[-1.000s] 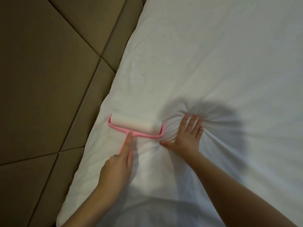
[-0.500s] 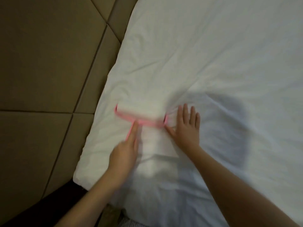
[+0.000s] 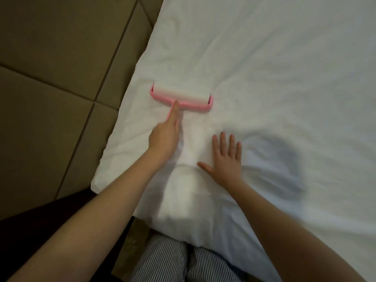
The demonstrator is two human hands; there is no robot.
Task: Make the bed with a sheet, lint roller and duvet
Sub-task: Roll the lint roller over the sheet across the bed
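Observation:
A white sheet (image 3: 264, 78) covers the bed and fills most of the view, with creases near its left corner. On it lies a pink lint roller (image 3: 181, 97) with a white roll, close to the bed's left edge. My left hand (image 3: 164, 137) grips the roller's pink handle, index finger stretched along it toward the roll. My right hand (image 3: 225, 157) lies flat on the sheet with fingers spread, below and to the right of the roller, apart from it.
A padded brown headboard (image 3: 61, 68) with stitched panels runs along the left of the bed. The mattress corner (image 3: 97, 186) sits at lower left above a dark floor strip. Striped trousers (image 3: 183, 261) show at the bottom edge.
The roller has moved away from me up the sheet with my left arm stretched out. My right hand stayed lower on the sheet, so a gap has opened between it and the roller.

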